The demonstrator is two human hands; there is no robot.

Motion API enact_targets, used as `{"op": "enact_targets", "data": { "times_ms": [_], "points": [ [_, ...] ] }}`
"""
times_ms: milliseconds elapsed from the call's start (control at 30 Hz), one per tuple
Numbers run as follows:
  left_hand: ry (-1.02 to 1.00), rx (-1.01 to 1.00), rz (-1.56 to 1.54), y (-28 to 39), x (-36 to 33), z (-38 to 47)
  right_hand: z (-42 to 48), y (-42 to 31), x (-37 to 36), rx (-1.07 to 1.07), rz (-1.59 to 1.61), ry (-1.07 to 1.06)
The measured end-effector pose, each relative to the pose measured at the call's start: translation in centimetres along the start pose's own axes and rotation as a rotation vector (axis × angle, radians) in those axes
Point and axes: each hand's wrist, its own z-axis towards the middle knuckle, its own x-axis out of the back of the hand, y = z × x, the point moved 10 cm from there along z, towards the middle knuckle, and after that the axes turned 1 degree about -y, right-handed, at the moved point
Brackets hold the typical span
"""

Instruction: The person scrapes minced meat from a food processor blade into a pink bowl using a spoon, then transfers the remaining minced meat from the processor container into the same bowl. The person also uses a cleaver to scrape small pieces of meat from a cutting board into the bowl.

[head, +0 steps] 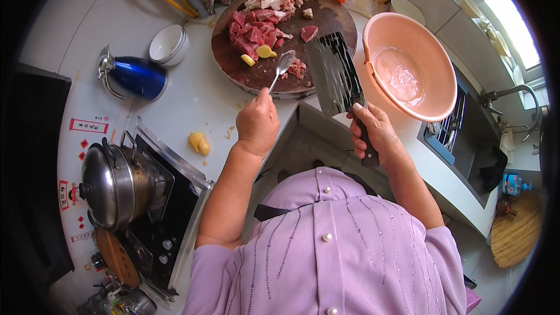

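Observation:
My left hand (259, 120) grips the handle of a metal spoon (285, 62), its bowl over a round wooden chopping board (262, 79). Beside the spoon lies a small heap of minced meat (297, 69). In my right hand (377, 129) is a cleaver (337, 74), its broad wet blade reaching over the board's right edge. Cut red meat (253, 30) is piled on the board's left half, with pale fatty pieces (275, 3) behind it. Ginger slices (264, 51) rest in front of the pile. A single meat piece (309, 33) sits apart near the blade.
A pink plastic basin (409, 65) stands on the right, near the sink (474, 153). Left of the board are stacked white bowls (168, 43), a blue jug (138, 77) and a ginger root (199, 143). A lidded steel pot (116, 183) occupies the stove (175, 210).

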Motion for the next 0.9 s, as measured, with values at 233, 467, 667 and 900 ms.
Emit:
{"op": "enact_targets", "data": {
  "times_ms": [233, 467, 667, 900],
  "points": [
    [-0.066, 0.145, 0.036, -3.7, -1.7, -1.4, -0.1, 1.8, 2.4, 0.004, -0.065, 0.122],
    [-0.048, 0.205, 0.064, -4.9, -3.6, -2.2, 0.8, 3.2, -0.1, 0.004, -0.136, 0.086],
    [-0.054, 0.187, 0.053, -4.6, -4.1, -2.2, 1.7, 3.8, -1.4, -0.005, -0.14, 0.108],
    [-0.05, 0.236, 0.015, -4.2, -5.1, -2.3, 2.9, 4.4, -2.8, -0.007, -0.122, 0.089]
  ]
}}
